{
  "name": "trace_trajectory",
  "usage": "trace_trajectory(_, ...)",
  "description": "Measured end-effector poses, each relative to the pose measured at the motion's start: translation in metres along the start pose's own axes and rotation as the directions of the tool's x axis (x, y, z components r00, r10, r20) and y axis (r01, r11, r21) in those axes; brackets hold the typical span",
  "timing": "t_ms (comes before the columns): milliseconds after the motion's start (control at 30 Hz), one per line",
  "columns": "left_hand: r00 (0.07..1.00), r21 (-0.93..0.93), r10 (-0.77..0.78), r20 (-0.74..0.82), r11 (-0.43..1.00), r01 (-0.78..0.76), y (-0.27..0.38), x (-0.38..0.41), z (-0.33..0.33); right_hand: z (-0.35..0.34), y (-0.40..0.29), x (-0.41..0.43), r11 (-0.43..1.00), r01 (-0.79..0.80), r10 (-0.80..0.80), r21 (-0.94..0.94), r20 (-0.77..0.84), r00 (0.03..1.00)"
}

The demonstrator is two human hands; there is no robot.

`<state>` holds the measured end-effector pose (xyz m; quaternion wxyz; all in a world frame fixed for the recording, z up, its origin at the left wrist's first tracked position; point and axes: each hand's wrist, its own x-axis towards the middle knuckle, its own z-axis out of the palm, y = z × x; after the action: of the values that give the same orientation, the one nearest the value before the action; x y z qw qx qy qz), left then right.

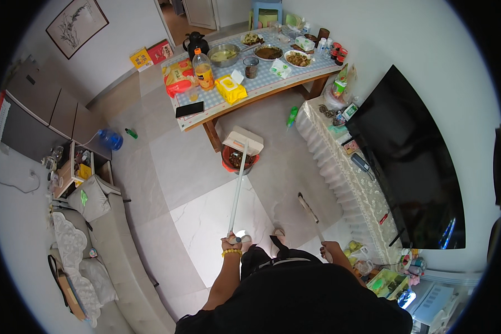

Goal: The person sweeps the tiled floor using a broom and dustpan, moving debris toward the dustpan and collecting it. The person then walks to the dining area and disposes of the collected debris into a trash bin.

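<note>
My left hand (231,242), with a yellow bead bracelet at its wrist, is closed around the end of a long white handle. That handle leads to a cream long-handled dustpan (245,138), which is over a waste bin (250,167) lined with a red bag. Dark refuse (236,159) shows inside the bin. On the other side, my right hand (330,251) grips the handle of a broom (308,207). Its narrow head is low over the grey floor tiles, beside the skirted TV cabinet; whether it touches the floor I cannot tell.
Beyond the bin, a dining table (211,113) holds dishes, a juice bottle and yellow wipes. A green bottle (292,116) lies on the floor. To the right is a lace-covered cabinet (359,190) with a television (413,167); a beige sofa (121,242) lines the left.
</note>
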<state>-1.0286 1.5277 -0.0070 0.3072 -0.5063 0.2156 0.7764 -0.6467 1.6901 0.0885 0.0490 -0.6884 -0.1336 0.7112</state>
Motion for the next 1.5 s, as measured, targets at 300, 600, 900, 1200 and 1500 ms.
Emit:
trace_trajectory(300, 0.996, -0.128, -0.044, -0.081, 0.991, 0.033, 0.004, 0.017, -0.035, -0.006, -0.027, 0.015, 0.992, 0.078, -0.083, -0.101, -0.046, 0.996)
trace_trajectory(600, 0.939, 0.606, 0.07, 0.337, 0.747, -0.274, 0.018, 0.088, -0.045, -0.004, -0.025, 0.01, 0.988, 0.032, -0.041, -0.15, -0.057, 0.998)
trace_trajectory(900, 0.998, 0.001, -0.039, 0.055, 0.999, 0.039, 0.018, -0.009, -0.025, 0.007, -0.022, 0.012, 0.993, 0.005, -0.004, -0.115, 0.01, 1.0)
trace_trajectory(1200, 0.951, 0.377, 0.139, 0.277, 0.895, -0.24, 0.071, -0.11, 0.011, 0.017, -0.026, 0.016, 0.999, 0.054, -0.054, 0.009, 0.08, 0.995)
trace_trajectory(1500, 0.779, 0.795, 0.184, 0.6, -0.023, -0.606, 0.067, -0.279, 0.136, 0.036, -0.065, 0.018, 0.971, 0.001, -0.056, 0.24, 0.221, 0.974)
